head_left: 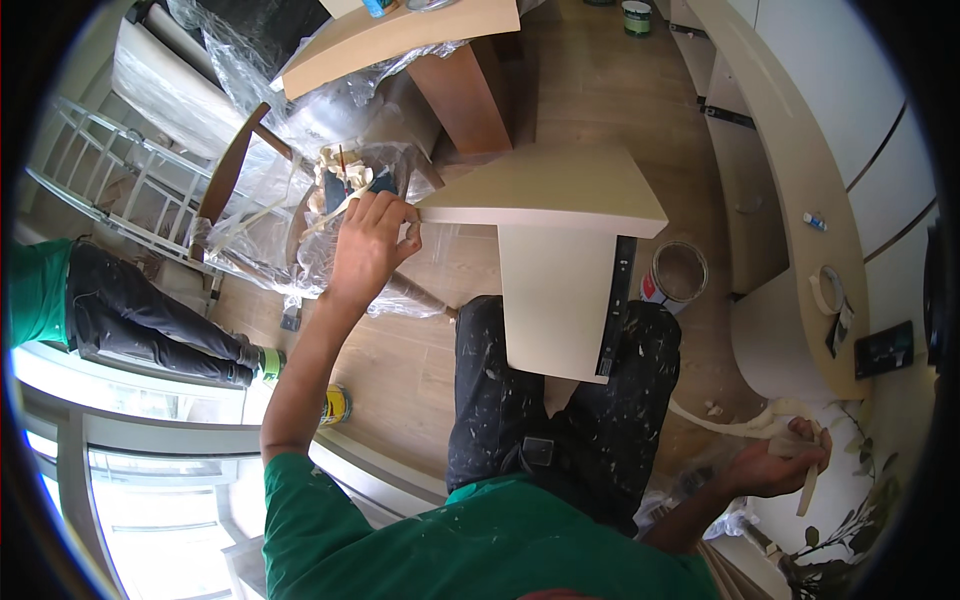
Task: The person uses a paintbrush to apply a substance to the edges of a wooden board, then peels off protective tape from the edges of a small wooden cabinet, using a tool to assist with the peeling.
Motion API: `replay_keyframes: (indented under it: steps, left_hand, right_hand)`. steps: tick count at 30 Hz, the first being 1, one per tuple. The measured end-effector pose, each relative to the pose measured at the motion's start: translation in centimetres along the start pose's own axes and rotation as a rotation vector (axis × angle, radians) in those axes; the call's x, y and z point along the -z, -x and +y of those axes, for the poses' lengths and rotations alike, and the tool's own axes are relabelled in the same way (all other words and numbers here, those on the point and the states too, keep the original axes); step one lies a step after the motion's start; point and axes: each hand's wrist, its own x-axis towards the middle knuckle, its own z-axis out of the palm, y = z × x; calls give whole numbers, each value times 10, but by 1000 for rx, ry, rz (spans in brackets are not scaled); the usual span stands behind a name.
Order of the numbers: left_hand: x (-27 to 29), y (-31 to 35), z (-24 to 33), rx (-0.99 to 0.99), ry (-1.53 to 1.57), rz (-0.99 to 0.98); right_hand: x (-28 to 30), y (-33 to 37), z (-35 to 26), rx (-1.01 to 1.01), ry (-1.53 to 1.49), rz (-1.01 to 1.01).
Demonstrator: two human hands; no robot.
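A beige drawer (pixel 558 300) with a wide front panel (pixel 545 190) rests across my thighs, and a black runner (pixel 616 310) lies along its right side. My left hand (pixel 372 240) is closed at the left end of the panel, fingers and thumb pinching its edge. Down at the right, my right hand (pixel 785 462) is closed around crumpled masking tape (pixel 765 425). One strip of the tape trails left toward my knee and a short end hangs below the fingers.
A plastic-wrapped chair (pixel 225 180) holds tape scraps. An open paint can (pixel 675 275) stands by my right knee, a yellow can (pixel 337 404) left. A tape roll (pixel 827 289) lies on the curved counter (pixel 800 130). Another person's legs (pixel 150 310) show at far left.
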Motion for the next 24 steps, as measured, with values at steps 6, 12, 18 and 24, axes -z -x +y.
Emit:
replay_keyframes:
  steps: [6,12,18,24]
  left_hand:
    - [-4,6,10,109,44,-6]
    - [-7,19,75,197,530,-28]
    - [-5,21,195,82,1088,-85]
    - [-20,28,244,296,1529,-166]
  right_hand:
    - [3,-3,-2,14,38,9]
    - [-5,9,-4,-27,26,-10]
    - [-18,43,-7,-158,-86,-365]
    - [-45,83,-67,-375,-164,-1029]
